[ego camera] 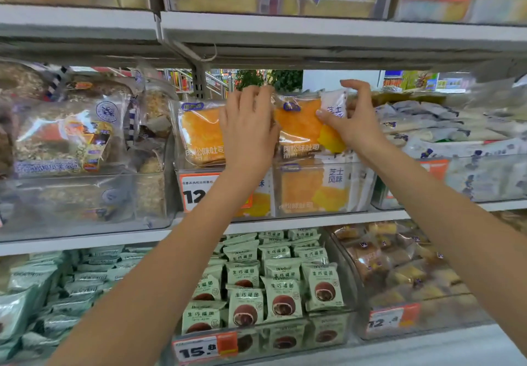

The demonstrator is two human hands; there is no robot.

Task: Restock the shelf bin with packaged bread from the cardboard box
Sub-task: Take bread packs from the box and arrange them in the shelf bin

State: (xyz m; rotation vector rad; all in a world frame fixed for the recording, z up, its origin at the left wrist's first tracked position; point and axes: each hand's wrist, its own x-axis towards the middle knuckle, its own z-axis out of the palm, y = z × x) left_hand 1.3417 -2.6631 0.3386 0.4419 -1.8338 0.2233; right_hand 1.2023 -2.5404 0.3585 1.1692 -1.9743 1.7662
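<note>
A clear plastic shelf bin (pixel 313 211) on the middle shelf holds packaged orange toast bread. One upright packet (pixel 196 134) stands at the bin's left. A second packet (pixel 299 126) stands to its right, above another packet (pixel 310 189) lower in the bin. My left hand (pixel 248 129) lies with straight fingers across the gap between the two upper packets, pressing on them. My right hand (pixel 350 117) pinches the right edge of the second packet with thumb in front and fingers behind. The cardboard box is out of view.
A shelf board (pixel 285 35) hangs close above the bin. Clear bins of other bread sit to the left (pixel 85 200) and right (pixel 456 177). The lower shelf holds green snack packets (pixel 273 286) and small cakes (pixel 399 268). Orange price tags (pixel 196 191) front the bins.
</note>
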